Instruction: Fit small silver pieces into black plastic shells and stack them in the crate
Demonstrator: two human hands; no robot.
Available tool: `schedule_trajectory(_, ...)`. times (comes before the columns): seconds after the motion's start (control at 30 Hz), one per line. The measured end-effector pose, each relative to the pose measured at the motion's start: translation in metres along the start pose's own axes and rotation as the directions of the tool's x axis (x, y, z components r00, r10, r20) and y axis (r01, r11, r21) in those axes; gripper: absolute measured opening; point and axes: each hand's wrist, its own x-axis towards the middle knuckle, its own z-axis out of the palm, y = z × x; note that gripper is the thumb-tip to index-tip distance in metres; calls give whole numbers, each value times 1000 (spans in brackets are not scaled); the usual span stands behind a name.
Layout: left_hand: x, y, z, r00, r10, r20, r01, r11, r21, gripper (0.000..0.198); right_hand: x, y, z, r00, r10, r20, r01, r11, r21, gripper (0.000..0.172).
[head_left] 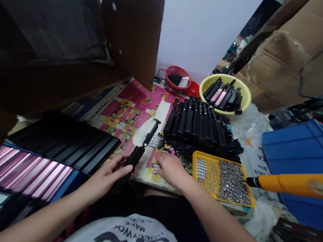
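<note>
My left hand (pixel 103 178) closes around one black handle (pixel 135 156), its long axis tilted up and away toward the far edge of the patterned mat (pixel 128 114). My right hand (pixel 171 170) sits by a few silver beads (pixel 155 168) (pinching or not, I can't tell from here). Past them: about ten black bars (pixel 195 120) in a row, one yellow tray (pixel 201 154), one yellow bowl (pixel 202 90).

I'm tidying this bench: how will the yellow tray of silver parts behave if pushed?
The yellow tray looks like thin plastic, so it is probably light and may flex if lifted by one side. The silver parts lie loose and heaped behind a low rim, so a sharp push could spill them.
</note>
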Motion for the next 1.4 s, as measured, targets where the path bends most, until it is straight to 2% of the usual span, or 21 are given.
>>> schedule_trajectory(0.07, -4, -8, 0, 998, -62, 32, 65, 992, -108, 39, 3, 0, -3, 999, -4, 45, 3, 1000, 17, 17)
schedule_trajectory(0.17, -3, -14, 4, 997, -59, 52, 67, 982, -174, 37, 0, 2, -1, 998, 23, 50, -26, 998, 62, 20)
schedule_trajectory(0.23, -2, -15, 7, 995, -82, 55, 92, 974, -209, 37, -5, 3, 3, 998, 64, -6, -63, 987, 145, 13)
schedule_trajectory(0.3, -1, -14, 9, 987, -144, 75, 159, 945, -286, 33, -10, 1, 6, 986, 137, -97, -96, 934, 345, 4)
schedule_trajectory(0.37, -2, -12, 11, 968, -205, 147, 247, 893, -377, 25, -12, -5, 7, 951, 249, -184, -69, 750, 658, 7)
schedule_trajectory(0.47, -5, -8, 16, 906, -244, 345, 394, 781, -483, 36, -8, -21, 5, 886, 419, -198, 86, 271, 959, 14)
schedule_trajectory(0.5, -6, -7, 19, 879, -247, 408, 443, 742, -503, 40, -6, -27, 4, 875, 446, -186, 130, 154, 980, 17)
schedule_trajectory(0.57, -9, -6, 23, 830, -252, 498, 519, 678, -521, 44, -2, -37, 2, 870, 459, -179, 175, 51, 983, 20)
schedule_trajectory(0.67, -12, -7, 28, 809, -249, 533, 544, 661, -517, 45, -3, -45, 1, 856, 464, -228, 207, 96, 974, 18)
schedule_trajectory(0.77, -12, -9, 31, 825, -240, 512, 512, 701, -496, 45, -8, -43, 3, 832, 474, -288, 231, 175, 957, 16)
schedule_trajectory(0.83, -11, -11, 32, 829, -241, 506, 496, 734, -464, 47, -14, -41, 5, 833, 487, -260, 211, 156, 965, 16)
schedule_trajectory(0.93, -10, -13, 34, 797, -253, 548, 513, 763, -394, 51, -22, -39, 8, 859, 493, -140, 173, -23, 985, 18)
schedule_trajectory(1.03, -12, -12, 36, 739, -286, 610, 550, 779, -301, 57, -29, -43, 11, 926, 374, -56, 163, -262, 951, 30)
schedule_trajectory(1.1, -15, -9, 38, 725, -324, 607, 557, 794, -242, 60, -34, -47, 12, 952, 302, -43, 152, -350, 924, 37)
schedule_trajectory(1.13, -16, -8, 39, 742, -336, 580, 534, 820, -207, 61, -37, -48, 12, 957, 287, -45, 152, -365, 918, 37)
schedule_trajectory(1.17, -18, -5, 39, 786, -329, 524, 468, 870, -155, 60, -38, -48, 12, 957, 286, -54, 160, -362, 918, 38)
schedule_trajectory(1.2, -20, -3, 39, 851, -286, 441, 351, 934, -72, 56, -40, -47, 12, 954, 295, -59, 165, -350, 922, 39)
schedule_trajectory(1.23, -22, 0, 37, 921, -192, 338, 188, 981, 46, 50, -40, -43, 12, 943, 326, -63, 175, -327, 929, 41)
schedule_trajectory(1.27, -24, 3, 34, 967, -61, 245, 15, 982, 187, 43, -41, -39, 11, 922, 382, -60, 183, -293, 938, 41)
schedule_trajectory(1.33, -28, 9, 25, 974, 142, 177, -201, 899, 389, 34, -41, -27, 9, 862, 506, -32, 164, -217, 962, 36)
schedule_trajectory(1.4, -30, 11, 16, 966, 73, 249, -162, 920, 357, 34, -41, -16, 5, 829, 560, 9, 111, -179, 978, 31)
